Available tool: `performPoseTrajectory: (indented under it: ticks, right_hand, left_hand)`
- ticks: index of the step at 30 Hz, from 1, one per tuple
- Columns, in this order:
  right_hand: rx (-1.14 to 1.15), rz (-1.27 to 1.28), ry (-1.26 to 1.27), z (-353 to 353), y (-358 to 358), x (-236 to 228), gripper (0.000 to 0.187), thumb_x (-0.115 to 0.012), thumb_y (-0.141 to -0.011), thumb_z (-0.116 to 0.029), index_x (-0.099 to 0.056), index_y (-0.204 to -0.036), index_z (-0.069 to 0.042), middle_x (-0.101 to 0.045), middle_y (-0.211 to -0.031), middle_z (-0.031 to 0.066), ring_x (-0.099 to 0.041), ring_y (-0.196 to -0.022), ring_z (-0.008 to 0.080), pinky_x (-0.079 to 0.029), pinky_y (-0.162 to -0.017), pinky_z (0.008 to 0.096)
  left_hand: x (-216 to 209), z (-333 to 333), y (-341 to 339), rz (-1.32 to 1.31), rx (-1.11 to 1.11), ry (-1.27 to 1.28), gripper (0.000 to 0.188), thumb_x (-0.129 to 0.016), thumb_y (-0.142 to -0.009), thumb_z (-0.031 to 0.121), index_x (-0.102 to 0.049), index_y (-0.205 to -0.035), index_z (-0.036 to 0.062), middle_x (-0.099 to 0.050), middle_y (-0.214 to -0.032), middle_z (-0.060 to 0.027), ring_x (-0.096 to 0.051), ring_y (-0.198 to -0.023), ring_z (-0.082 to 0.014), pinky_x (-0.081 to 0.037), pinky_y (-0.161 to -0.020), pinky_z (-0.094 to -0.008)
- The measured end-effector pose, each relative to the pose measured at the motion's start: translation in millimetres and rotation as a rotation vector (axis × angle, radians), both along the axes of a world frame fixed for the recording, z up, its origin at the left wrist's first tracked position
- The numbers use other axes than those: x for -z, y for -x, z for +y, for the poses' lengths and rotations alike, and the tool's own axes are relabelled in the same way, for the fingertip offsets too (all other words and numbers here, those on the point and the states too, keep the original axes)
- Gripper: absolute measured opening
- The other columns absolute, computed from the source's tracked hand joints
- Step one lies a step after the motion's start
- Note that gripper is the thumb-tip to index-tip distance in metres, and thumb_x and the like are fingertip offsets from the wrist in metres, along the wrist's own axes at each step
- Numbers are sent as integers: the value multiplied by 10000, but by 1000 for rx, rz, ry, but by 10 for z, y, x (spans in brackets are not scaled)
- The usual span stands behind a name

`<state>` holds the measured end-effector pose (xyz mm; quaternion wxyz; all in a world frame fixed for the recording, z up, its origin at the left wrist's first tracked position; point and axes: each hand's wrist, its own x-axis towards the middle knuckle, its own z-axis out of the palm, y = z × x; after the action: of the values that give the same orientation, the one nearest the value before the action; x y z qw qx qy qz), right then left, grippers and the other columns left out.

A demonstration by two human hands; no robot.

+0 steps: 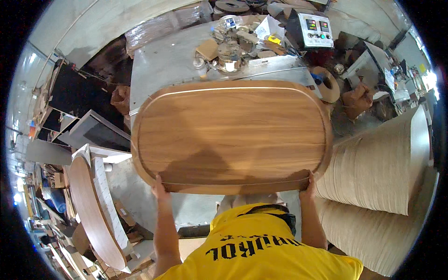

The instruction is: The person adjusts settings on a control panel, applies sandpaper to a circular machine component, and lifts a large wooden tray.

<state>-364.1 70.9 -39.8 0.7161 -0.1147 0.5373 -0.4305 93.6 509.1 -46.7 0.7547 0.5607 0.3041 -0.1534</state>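
A large wood-grain tabletop panel (233, 130) with rounded corners and a rim running round it fills the middle of the view. My left hand (159, 187) grips its near edge by the left corner, thumb on top. At the near right corner my right hand (307, 184) holds the same edge, its thumb also on the upper side. The fingers of both hands are mostly hidden under the panel. Its far edge overlaps the grey metal worktable (161, 63); whether it rests there I cannot tell.
On the worktable's far side lie a cluttered pile of wood offcuts, jars (200, 67) and a yellow tape measure (274, 39). Beyond stands a control box (317, 30) with displays. Rolls of edge banding (373, 172) rise on my right. A long curved board (91, 205) lies at left.
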Motion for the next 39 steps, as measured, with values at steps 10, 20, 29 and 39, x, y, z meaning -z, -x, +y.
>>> performPoseTrajectory:
  ticks: [10, 20, 29, 39]
  right_hand:
    - [-3, -131, 29, 516, -584, -20, 459, -628, -950, -446, -580, -1255, -106, -630, -1184, 72, -619, -1046, 254, -520, -921, 416]
    - [81, -18, 159, 115, -842, -52, 307, -608, -954, -426, -615, -1002, -123, -657, -930, 75, -645, -818, 301, -551, -732, 487]
    - [128, 65, -14, 111, -703, -34, 301, -641, -930, -442, -645, -1006, -151, -660, -917, 45, -642, -841, 234, -556, -729, 426]
    - [435, -245, -8, -510, -338, -101, 558, -664, -890, -423, -588, -1313, -67, -671, -1241, 90, -645, -1115, 221, -522, -978, 359]
  left_hand:
    - [-579, -892, 1350, 137, 270, -228, 559, -750, -895, 338, -481, -1318, 88, -602, -1180, -48, -624, -905, -206, -554, -719, -376]
    - [-1165, -896, -1175, -685, 1160, -1078, 508, -764, -833, 311, -610, -1221, 22, -642, -1249, -182, -608, -1173, -364, -500, -966, -462]
    - [-570, -1839, -1986, -914, 1214, -1004, 701, -686, -911, 193, -362, -1530, 144, -362, -1582, -93, -157, -1521, -336, -75, -1240, -487]
    - [-486, -2356, -1818, -950, 1187, -1004, 583, -609, -974, 207, -400, -1517, 159, -408, -1554, -96, -211, -1507, -332, -101, -1236, -472]
